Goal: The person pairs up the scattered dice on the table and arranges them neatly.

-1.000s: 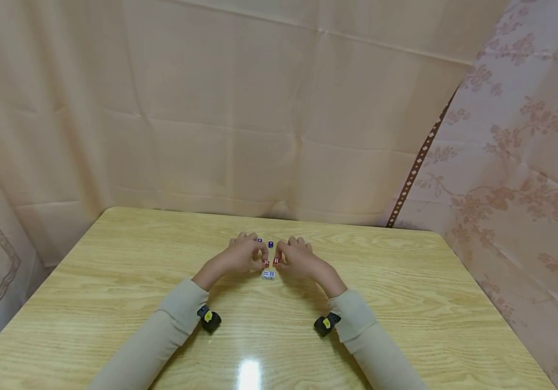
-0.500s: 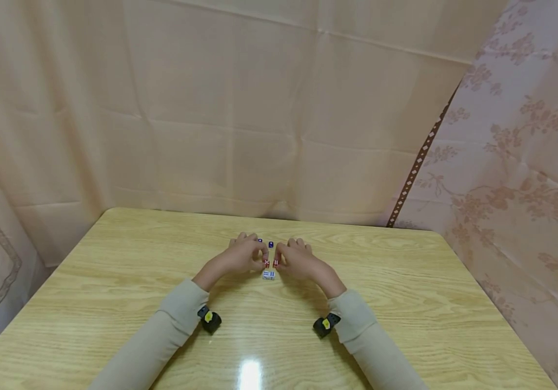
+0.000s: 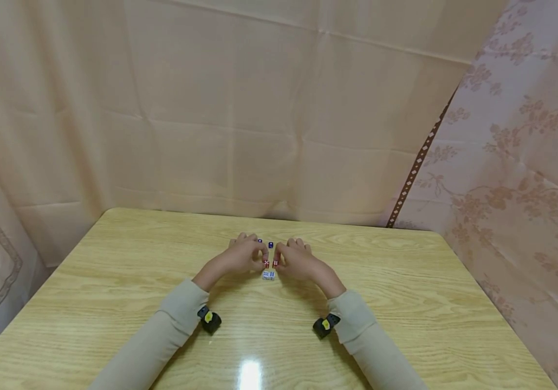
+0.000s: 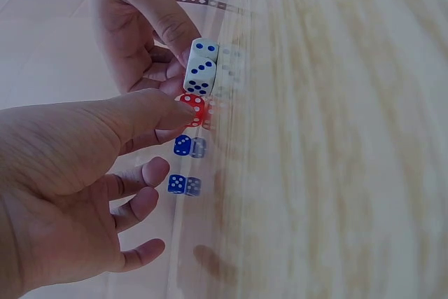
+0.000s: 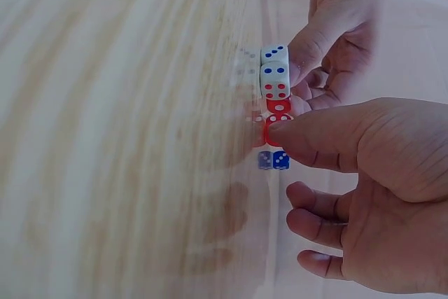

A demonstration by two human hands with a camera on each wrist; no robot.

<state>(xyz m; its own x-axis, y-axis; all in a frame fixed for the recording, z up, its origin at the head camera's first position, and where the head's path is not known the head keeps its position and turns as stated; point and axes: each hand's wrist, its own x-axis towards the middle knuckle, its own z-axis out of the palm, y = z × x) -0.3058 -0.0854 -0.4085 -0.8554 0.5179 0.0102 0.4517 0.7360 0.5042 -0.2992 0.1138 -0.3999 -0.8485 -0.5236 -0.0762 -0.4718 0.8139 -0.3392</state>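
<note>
Left red die (image 3: 266,264), just beyond the white dice (image 3: 266,275): pinched by left hand (image 3: 245,256) | right red die (image 3: 276,264), likewise beyond them: pinched by right hand (image 3: 300,260) | blue dice (image 3: 271,245): farther beyond the white dice | table (image 3: 406,303): under the white dice

Pips. White dice (image 4: 201,68), upper part of left wrist view: two blue, three blue on separate faces; upper part of right wrist view: three blue, two blue, four red. Red die (image 5: 278,105), just below there: one white. Blue die (image 4: 182,145), left of centre in left wrist view: three white.
</note>
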